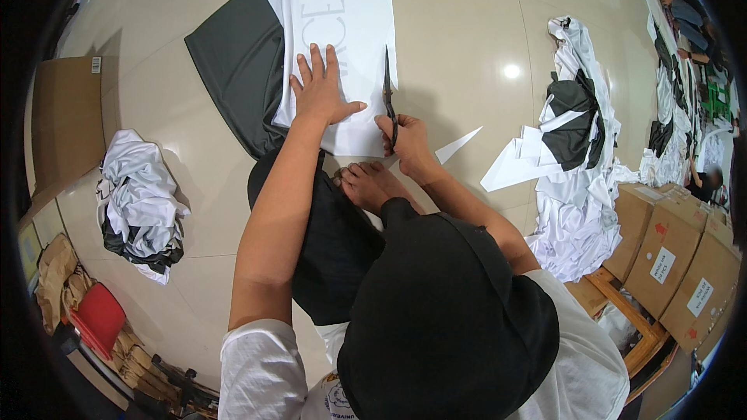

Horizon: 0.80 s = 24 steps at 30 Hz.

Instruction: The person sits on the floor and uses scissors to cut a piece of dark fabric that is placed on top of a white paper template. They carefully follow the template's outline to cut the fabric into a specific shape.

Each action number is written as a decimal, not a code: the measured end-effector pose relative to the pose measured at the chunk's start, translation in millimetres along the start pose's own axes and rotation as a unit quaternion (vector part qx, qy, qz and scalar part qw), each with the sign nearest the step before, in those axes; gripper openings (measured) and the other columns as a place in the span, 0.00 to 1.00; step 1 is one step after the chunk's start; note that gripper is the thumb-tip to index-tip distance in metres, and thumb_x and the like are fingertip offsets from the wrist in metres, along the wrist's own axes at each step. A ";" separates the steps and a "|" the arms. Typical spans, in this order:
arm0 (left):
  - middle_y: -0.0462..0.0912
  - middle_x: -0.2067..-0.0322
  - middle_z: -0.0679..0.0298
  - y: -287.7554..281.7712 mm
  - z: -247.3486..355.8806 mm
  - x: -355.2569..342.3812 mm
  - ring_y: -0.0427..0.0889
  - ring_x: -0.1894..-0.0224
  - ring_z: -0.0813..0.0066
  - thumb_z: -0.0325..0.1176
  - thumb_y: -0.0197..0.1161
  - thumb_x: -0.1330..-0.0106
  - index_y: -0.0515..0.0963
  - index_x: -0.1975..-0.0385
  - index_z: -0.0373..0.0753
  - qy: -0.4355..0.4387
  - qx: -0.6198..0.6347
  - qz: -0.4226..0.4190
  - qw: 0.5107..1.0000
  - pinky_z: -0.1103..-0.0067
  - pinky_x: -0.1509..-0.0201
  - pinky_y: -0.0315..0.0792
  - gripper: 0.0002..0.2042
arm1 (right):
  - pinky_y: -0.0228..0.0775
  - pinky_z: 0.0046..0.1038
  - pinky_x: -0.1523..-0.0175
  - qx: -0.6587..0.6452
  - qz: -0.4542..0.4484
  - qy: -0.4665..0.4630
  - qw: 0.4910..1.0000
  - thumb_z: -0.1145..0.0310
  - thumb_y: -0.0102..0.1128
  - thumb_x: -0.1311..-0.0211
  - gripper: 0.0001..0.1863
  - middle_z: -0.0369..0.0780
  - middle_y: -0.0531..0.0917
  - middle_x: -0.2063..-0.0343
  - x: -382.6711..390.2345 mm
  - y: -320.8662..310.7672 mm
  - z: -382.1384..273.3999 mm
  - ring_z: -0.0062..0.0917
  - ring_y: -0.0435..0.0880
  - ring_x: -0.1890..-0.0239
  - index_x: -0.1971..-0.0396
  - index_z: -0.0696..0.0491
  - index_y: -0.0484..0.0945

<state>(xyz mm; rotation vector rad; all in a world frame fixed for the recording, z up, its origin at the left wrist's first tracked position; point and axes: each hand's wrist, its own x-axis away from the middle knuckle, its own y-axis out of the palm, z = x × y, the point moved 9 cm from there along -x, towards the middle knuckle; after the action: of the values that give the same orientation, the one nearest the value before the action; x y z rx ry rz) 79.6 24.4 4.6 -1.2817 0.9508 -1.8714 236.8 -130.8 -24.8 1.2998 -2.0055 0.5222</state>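
A white sheet [354, 109] with large pale grey letters lies on the floor in front of me, over a dark grey and white piece of cloth [241, 54]. My left hand [320, 97] rests flat on the sheet with its fingers spread. Along the sheet's right edge, my right hand [406, 141] grips a pair of black scissors [388, 93], blades pointing away from me. How far the blades are apart is hard to make out. A bare foot [369, 185] is just below the sheet, by my right wrist. A thin white scrap [459, 144] lies to the right of that hand.
White and black cloth [576, 218] is heaped on the right, with white offcuts [521, 159] on it. Another bundle of cloth [140, 194] sits left, near a cardboard box [66, 124]. Cartons [661, 257] stand at lower right. Other people are at the far right.
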 end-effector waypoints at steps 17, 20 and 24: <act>0.32 0.15 0.45 -2.4 1.9 1.8 0.31 0.15 0.35 0.61 0.84 0.53 0.37 0.14 0.44 -0.006 -0.003 -0.008 1.000 0.39 0.17 0.42 0.73 | 0.67 0.27 0.78 -0.012 0.001 0.000 1.000 0.60 0.75 0.40 0.18 0.36 0.78 0.81 -6.2 7.6 -4.5 0.21 0.75 0.83 0.74 0.59 0.79; 0.32 0.15 0.45 -2.2 1.3 1.5 0.31 0.15 0.35 0.61 0.85 0.53 0.37 0.14 0.45 -0.007 -0.001 -0.008 1.000 0.39 0.17 0.42 0.73 | 0.67 0.27 0.78 -0.030 -0.002 0.004 1.000 0.60 0.75 0.40 0.18 0.36 0.78 0.81 -5.7 11.1 -9.7 0.21 0.75 0.83 0.74 0.59 0.79; 0.32 0.15 0.46 -3.2 1.9 2.1 0.31 0.15 0.36 0.61 0.85 0.54 0.38 0.14 0.45 -0.007 0.003 -0.007 1.000 0.39 0.17 0.41 0.73 | 0.67 0.27 0.78 -0.036 -0.006 -0.007 0.999 0.60 0.74 0.40 0.18 0.35 0.78 0.81 -11.4 13.3 -12.7 0.21 0.75 0.83 0.74 0.59 0.78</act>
<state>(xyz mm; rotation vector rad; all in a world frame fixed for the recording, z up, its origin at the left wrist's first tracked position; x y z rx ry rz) 80.4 23.9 8.8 -1.2998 0.9306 -1.8719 232.0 -109.7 -24.0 1.2735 -2.0094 0.4319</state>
